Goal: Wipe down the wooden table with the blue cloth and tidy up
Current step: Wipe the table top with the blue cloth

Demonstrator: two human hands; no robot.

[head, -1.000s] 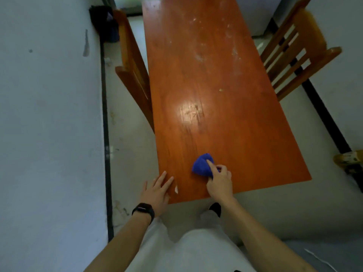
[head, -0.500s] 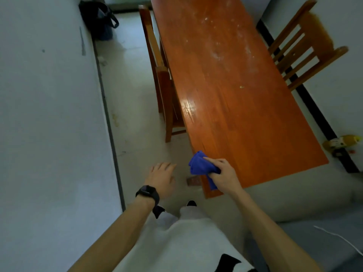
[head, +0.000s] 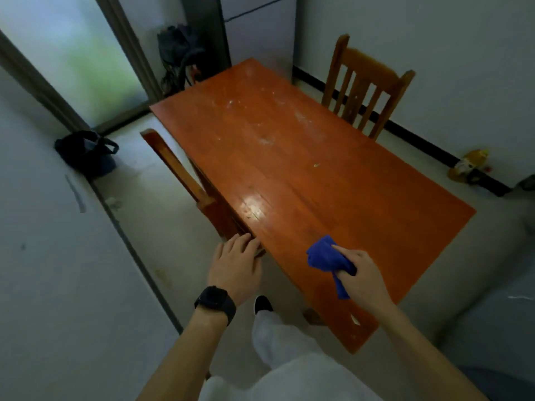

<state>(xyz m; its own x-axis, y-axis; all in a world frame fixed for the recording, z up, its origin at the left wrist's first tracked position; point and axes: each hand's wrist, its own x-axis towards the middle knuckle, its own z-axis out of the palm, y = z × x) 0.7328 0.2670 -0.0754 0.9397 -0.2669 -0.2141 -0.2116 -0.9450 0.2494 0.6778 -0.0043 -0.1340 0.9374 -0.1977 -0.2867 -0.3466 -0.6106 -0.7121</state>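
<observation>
The long wooden table (head: 333, 180) stretches away from me, with pale smudges and crumbs (head: 266, 140) on its far half and a small scrap (head: 355, 319) near its close corner. My right hand (head: 360, 276) grips the bunched blue cloth (head: 325, 257) just above the table's near end, a tail of the cloth hanging below the fist. My left hand (head: 236, 263), with a black watch on its wrist, reaches with relaxed fingers to the table's left edge and holds nothing.
One wooden chair (head: 185, 180) is tucked in at the table's left side and another chair (head: 364, 88) stands at the right. A dark bag (head: 86, 153) sits on the floor by the left wall. A yellow object (head: 470, 166) lies by the right wall. A fridge stands beyond the table.
I have moved round the table's near left corner, so the view has swung. My right hand has carried the cloth further over the tabletop. My left hand has come up to the table's left edge.
</observation>
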